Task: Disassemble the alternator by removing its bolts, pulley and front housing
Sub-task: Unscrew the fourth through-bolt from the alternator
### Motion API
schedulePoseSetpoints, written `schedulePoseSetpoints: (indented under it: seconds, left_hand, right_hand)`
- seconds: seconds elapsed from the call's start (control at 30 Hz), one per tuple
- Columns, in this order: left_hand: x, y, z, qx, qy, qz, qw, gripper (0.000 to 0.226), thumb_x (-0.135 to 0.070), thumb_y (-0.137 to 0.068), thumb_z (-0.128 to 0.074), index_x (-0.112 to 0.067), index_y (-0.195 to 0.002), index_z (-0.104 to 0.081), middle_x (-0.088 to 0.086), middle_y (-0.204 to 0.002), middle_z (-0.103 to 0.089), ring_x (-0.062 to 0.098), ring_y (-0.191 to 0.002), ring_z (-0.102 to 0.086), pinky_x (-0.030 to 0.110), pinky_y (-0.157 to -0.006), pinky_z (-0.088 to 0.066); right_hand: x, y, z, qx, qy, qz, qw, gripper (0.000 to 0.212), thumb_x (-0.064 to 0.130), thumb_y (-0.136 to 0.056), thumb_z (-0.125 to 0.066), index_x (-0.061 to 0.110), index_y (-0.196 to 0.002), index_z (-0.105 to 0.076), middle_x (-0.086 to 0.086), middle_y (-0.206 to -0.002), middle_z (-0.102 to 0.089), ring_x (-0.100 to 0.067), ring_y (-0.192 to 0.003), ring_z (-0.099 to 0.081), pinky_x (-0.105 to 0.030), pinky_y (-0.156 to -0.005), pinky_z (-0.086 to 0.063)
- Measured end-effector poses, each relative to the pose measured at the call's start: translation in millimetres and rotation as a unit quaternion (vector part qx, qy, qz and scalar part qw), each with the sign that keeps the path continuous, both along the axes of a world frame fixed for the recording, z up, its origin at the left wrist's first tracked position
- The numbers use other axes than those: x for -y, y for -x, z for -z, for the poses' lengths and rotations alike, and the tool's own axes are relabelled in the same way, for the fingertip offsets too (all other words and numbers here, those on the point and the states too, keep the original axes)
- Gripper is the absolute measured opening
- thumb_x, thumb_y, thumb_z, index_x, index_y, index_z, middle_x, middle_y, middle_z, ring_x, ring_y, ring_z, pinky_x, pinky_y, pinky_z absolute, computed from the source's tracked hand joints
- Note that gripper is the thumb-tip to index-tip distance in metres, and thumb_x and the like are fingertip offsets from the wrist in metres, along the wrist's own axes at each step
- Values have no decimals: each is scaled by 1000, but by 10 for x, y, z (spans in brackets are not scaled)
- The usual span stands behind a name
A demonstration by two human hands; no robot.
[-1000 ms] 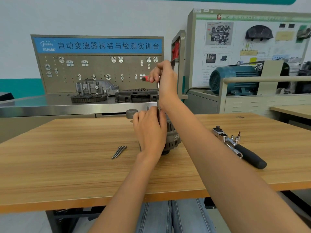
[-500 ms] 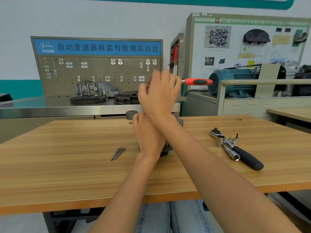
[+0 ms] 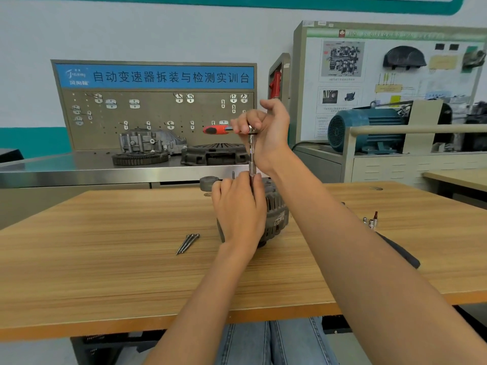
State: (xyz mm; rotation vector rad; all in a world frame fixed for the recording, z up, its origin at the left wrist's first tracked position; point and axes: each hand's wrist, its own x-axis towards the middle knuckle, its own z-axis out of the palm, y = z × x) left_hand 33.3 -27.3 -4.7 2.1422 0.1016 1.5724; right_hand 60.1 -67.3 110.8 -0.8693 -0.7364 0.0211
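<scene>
The right hand [image 3: 266, 127] grips the ratchet [image 3: 238, 129]; its red handle has swung from right to left, one loosening stroke. The left hand [image 3: 238, 206] clasps the alternator [image 3: 276, 214] directly below on the counter [image 3: 105, 259]. Removed bolts [image 3: 187, 243] lie left of it.

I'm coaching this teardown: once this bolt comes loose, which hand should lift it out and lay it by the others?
Probably the left hand. It already rests on the alternator at the foot of the ratchet, nearer the loose bolts. The right hand is busy gripping the ratchet's head.
</scene>
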Motion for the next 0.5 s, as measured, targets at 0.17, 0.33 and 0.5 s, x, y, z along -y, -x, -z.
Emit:
schedulePoseSetpoints:
  seconds: [0.17,0.33,0.5]
  left_hand:
    - [3,-8,-11,-19,2,-4,1000,37,-33,-97,-34,-12,-80,-60,-6,-67,-43,15,-71,-38,32,-82,-30]
    - [-53,-9,-13,-51,-19,-17,998,19,-11,-87,-53,-17,-69,-48,-4,-65,-44,18,-76,-46,25,-82,-25]
    - [-30,-1,-11,-34,-14,-21,999,19,-6,-81,-58,-15,-66,-50,4,-62,-54,24,-75,-51,27,-82,-26]
  right_hand:
    - [-34,15,21,-8,19,96,995,57,15,-95,-31,14,-39,-41,0,-40,-43,-15,-50,-46,-28,-77,-42]
    - [-238,113,277,213,160,533,803,26,17,-84,-45,17,-59,-41,5,-64,-42,-11,-67,-40,-26,-74,-37]
    - [-204,29,390,239,241,702,627,16,18,-74,-49,8,-82,-58,-7,-83,-53,-25,-82,-47,-37,-89,-33]
